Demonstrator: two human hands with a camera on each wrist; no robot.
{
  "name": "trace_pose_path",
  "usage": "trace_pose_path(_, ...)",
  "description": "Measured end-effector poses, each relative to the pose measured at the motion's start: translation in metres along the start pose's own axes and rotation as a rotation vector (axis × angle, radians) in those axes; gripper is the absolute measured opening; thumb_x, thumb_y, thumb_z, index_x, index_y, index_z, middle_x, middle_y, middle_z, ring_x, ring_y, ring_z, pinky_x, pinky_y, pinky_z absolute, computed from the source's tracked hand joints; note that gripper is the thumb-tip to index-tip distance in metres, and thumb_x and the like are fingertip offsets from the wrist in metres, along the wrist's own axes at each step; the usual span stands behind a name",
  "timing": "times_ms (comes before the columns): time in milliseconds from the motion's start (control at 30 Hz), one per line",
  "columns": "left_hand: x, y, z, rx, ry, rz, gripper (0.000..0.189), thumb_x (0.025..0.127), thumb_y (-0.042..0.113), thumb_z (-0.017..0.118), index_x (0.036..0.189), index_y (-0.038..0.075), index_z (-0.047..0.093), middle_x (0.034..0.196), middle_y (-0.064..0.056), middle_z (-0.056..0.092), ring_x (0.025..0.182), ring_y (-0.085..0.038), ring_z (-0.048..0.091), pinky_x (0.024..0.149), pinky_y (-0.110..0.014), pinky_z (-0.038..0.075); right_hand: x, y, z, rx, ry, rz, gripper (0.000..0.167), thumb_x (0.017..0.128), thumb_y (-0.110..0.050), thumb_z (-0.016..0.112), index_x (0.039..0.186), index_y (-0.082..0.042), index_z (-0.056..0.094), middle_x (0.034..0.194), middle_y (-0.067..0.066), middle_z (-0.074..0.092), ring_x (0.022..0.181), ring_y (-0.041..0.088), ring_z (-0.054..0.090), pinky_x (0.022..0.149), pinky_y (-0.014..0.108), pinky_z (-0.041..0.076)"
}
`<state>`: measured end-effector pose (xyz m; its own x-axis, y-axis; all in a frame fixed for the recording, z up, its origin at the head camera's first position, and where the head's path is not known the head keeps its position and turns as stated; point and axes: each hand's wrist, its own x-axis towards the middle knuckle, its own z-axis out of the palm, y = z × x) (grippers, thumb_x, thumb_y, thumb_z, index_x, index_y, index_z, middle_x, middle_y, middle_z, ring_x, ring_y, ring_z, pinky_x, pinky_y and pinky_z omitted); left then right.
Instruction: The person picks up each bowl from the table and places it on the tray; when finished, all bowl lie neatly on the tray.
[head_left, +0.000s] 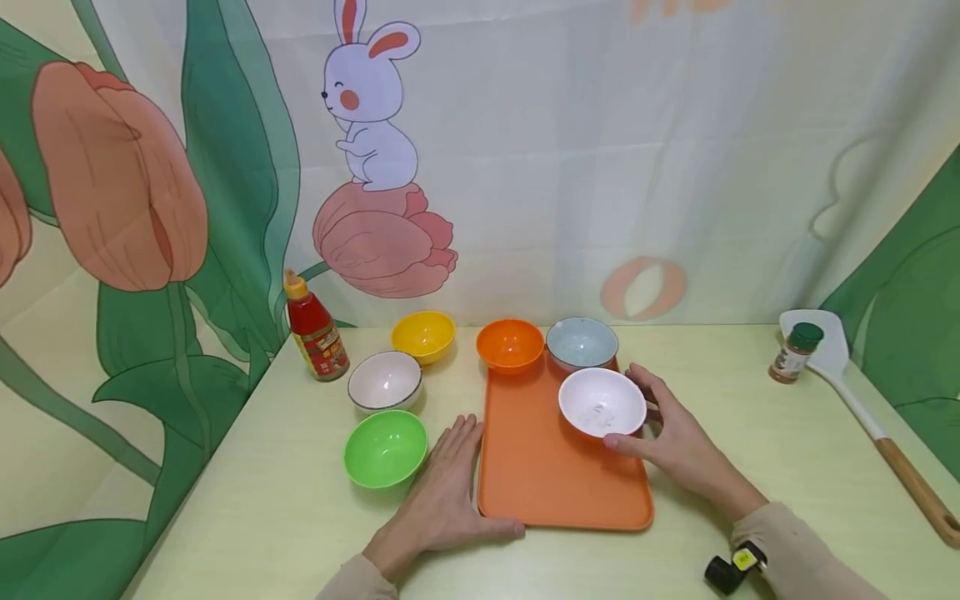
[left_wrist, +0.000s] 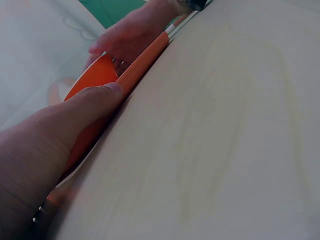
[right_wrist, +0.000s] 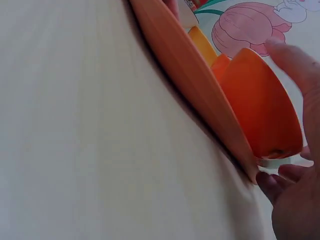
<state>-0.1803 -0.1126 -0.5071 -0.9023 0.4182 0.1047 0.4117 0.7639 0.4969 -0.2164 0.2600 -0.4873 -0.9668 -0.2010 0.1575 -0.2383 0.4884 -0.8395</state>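
Note:
An orange tray [head_left: 562, 492] lies on the table. Over its right half is a bowl [head_left: 600, 400], white inside and orange outside [right_wrist: 260, 110]. My right hand [head_left: 682, 442] holds this bowl at its right side, thumb near the front of the rim and fingers toward the back. Whether the bowl's base touches the tray, I cannot tell. My left hand [head_left: 446, 500] rests along the tray's left edge with its fingers straight, its thumb [left_wrist: 95, 102] against the front edge. Close to the left fingers sits a green bowl [head_left: 386, 450].
An orange bowl [head_left: 510, 346] and a pale blue bowl [head_left: 582, 342] stand at the tray's back edge. Leftward are a white bowl [head_left: 385, 379], a yellow bowl [head_left: 423, 336] and a red sauce bottle [head_left: 318, 337]. At right lie a spice jar [head_left: 797, 354] and a spatula [head_left: 862, 412].

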Motion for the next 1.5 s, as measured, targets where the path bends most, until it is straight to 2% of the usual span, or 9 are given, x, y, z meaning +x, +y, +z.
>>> trace_pose_path(233,-0.002,0.000,0.000,-0.015,0.001,-0.007,0.152,0.067,0.094,0.081,0.178,0.007,0.023,0.186,-0.013,0.019,0.174,-0.027,0.012,0.142,-0.048,0.012,0.001,-0.014,-0.020,-0.024,0.019,-0.053,0.117,0.094,-0.030,0.093,0.180,-0.027,0.015,0.181,0.012,0.032,0.159,0.046,0.041,0.123,0.073,0.044)
trace_pose_path(367,-0.003,-0.002,0.001,-0.016,0.006,-0.010,0.152,0.067,0.095,0.081,0.178,0.008,0.023,0.186,-0.012,0.019,0.174,-0.027,0.011,0.142,-0.048,0.012,-0.004,-0.023,-0.028,-0.063,0.037,-0.086,0.117,0.093,-0.031,0.094,0.180,-0.031,0.014,0.181,0.008,0.033,0.159,0.042,0.043,0.127,0.045,0.048)
trace_pose_path(467,-0.003,-0.002,0.002,-0.013,0.009,-0.011,0.153,0.067,0.096,0.080,0.178,0.008,0.023,0.186,-0.012,0.019,0.174,-0.026,0.011,0.142,-0.048,0.012,-0.011,-0.031,-0.030,-0.080,0.043,-0.090,0.118,0.093,-0.031,0.094,0.180,-0.032,0.013,0.181,0.009,0.033,0.158,0.045,0.044,0.128,0.049,0.046)
trace_pose_path(567,-0.003,-0.002,0.002,-0.011,0.011,-0.011,0.153,0.067,0.096,0.080,0.178,0.008,0.023,0.186,-0.012,0.019,0.174,-0.027,0.011,0.142,-0.048,0.012,-0.019,-0.037,-0.031,-0.080,0.047,-0.079,0.122,0.092,-0.030,0.094,0.181,-0.030,0.011,0.182,0.011,0.031,0.157,0.050,0.043,0.122,0.079,0.039)
trace_pose_path(867,-0.003,-0.002,0.002,-0.006,0.012,-0.009,0.152,0.067,0.095,0.080,0.178,0.008,0.023,0.186,-0.013,0.019,0.174,-0.027,0.012,0.142,-0.048,0.012,-0.048,-0.030,-0.028,-0.111,0.044,-0.081,0.127,0.087,-0.026,0.098,0.181,-0.027,0.012,0.179,0.013,0.036,0.153,0.050,0.047,0.118,0.079,0.041)
trace_pose_path(1100,-0.002,-0.002,0.002,-0.017,0.009,-0.011,0.152,0.067,0.094,0.081,0.178,0.008,0.024,0.186,-0.012,0.019,0.174,-0.028,0.012,0.142,-0.049,0.013,-0.062,-0.015,-0.022,-0.133,0.004,-0.040,0.117,0.091,-0.029,0.094,0.180,-0.022,0.018,0.179,0.011,0.036,0.155,0.044,0.048,0.124,0.028,0.046)
trace_pose_path(1333,-0.002,-0.002,0.003,-0.006,0.013,0.004,0.153,0.067,0.095,0.081,0.177,0.006,0.023,0.186,-0.014,0.019,0.174,-0.029,0.013,0.142,-0.049,0.013,-0.072,-0.006,-0.014,-0.177,-0.053,-0.017,0.118,0.087,-0.041,0.097,0.178,-0.019,0.024,0.179,0.015,0.034,0.157,0.050,0.042,0.118,0.086,0.037)
trace_pose_path(1433,-0.001,-0.002,0.002,-0.004,0.012,0.006,0.153,0.067,0.095,0.081,0.177,0.006,0.023,0.186,-0.014,0.018,0.174,-0.029,0.013,0.142,-0.049,0.013,-0.074,0.000,-0.011,-0.252,-0.062,-0.066,0.123,0.082,-0.048,0.099,0.178,-0.023,0.026,0.179,0.012,0.034,0.159,0.048,0.039,0.119,0.083,0.039)
trace_pose_path(1500,0.000,-0.001,0.002,-0.006,0.011,0.007,0.153,0.067,0.095,0.081,0.177,0.006,0.023,0.186,-0.014,0.019,0.174,-0.029,0.013,0.142,-0.049,0.013,-0.075,0.004,-0.009,-0.303,-0.064,-0.106,0.126,0.079,-0.051,0.100,0.178,-0.025,0.027,0.180,0.009,0.033,0.161,0.045,0.037,0.131,0.062,0.037)
